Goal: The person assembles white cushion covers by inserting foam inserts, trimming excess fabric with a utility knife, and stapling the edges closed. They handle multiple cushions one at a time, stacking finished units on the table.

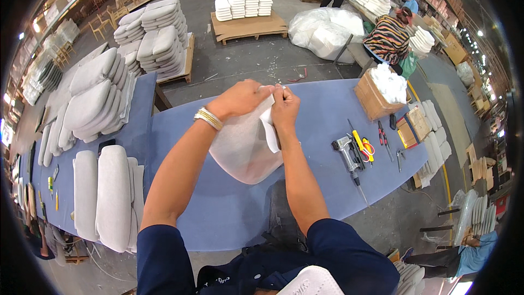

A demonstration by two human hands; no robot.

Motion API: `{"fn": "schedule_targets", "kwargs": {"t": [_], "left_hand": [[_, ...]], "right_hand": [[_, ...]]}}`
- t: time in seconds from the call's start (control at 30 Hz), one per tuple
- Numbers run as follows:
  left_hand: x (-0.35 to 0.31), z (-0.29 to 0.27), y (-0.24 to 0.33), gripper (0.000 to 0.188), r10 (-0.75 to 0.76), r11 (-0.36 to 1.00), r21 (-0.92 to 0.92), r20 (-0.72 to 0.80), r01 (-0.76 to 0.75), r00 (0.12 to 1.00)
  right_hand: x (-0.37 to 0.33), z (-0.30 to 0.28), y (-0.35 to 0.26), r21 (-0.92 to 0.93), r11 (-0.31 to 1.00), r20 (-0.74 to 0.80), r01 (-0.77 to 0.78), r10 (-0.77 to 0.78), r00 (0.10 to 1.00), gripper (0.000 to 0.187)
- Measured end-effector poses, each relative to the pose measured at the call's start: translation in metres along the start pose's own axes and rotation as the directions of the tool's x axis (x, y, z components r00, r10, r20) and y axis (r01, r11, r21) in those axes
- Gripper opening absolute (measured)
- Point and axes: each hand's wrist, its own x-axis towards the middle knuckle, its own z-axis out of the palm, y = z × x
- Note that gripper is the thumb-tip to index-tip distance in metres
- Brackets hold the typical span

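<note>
A thin white see-through sheet (pixel 240 147), possibly a bag, hangs between my arms over the blue work table (pixel 322 131). My left hand (pixel 252 97) pinches its upper edge with closed fingers. Right beside it, my right hand (pixel 285 108) grips the same edge, the two hands almost touching. Under the right hand a more opaque white flap (pixel 270 135) curls over. The sheet's lower end is rounded and reaches close to the table top. Whether anything lies inside it I cannot tell.
An air staple gun (pixel 347 155), yellow-handled scissors (pixel 364 146) and red-handled pliers (pixel 385 141) lie on the right. Behind them stands a cardboard box (pixel 374 98) of white material. Grey seat cushions (pixel 113 194) lie at the left. A person in stripes (pixel 387 38) sits beyond.
</note>
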Motion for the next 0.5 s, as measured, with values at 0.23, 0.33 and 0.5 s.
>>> {"fn": "schedule_targets", "kwargs": {"t": [0.23, 0.33, 0.5], "left_hand": [[-0.010, 0.033, 0.059, 0.047, 0.029, 0.932, 0.352, -0.304, 0.084, 0.952], [-0.008, 0.042, 0.067, 0.047, 0.070, 0.917, 0.388, -0.392, 0.096, 0.917], [-0.028, 0.042, 0.090, 0.046, 0.012, 0.932, 0.339, -0.382, 0.128, 0.924]], "right_hand": [[-0.001, -0.029, 0.004, 0.169, 0.984, -0.041, -0.054, 0.062, 0.997, 0.050], [0.003, -0.035, 0.004, 0.191, 0.981, -0.051, -0.039, 0.050, 0.997, 0.049], [0.000, -0.051, 0.000, 0.278, 0.941, 0.007, -0.196, 0.202, 0.979, 0.046]]}}
